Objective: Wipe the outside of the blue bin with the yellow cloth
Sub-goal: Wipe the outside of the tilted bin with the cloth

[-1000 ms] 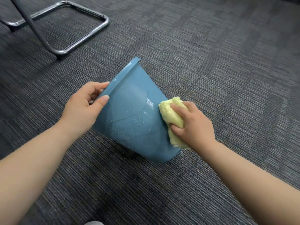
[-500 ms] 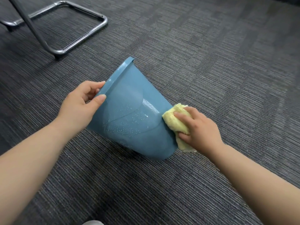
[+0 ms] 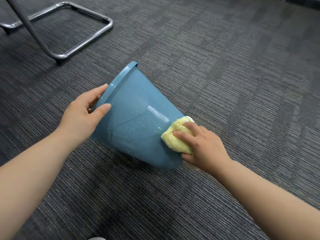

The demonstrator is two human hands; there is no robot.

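Left hand [image 3: 83, 115] grips the rim of the blue bin [image 3: 138, 118], which lies tipped on the carpet [image 3: 225, 66]; right hand [image 3: 204, 146] clasps the folded yellow cloth [image 3: 174, 138] against the wall near the base. Beaded water droplets [image 3: 131, 133] suggest a slippery shell, apparently light, stiff plastic, so the moulded rim looks the surest hold

Blue bin [image 3: 138, 122] tipped on its side on carpet, rim up-left, wall beaded with droplets. Folded yellow cloth [image 3: 176, 135] pressed against wall near base.

Glossy wet plastic blue bin [image 3: 138, 118], fluffy yellow cloth [image 3: 176, 137], ribbed matt carpet [image 3: 225, 66].
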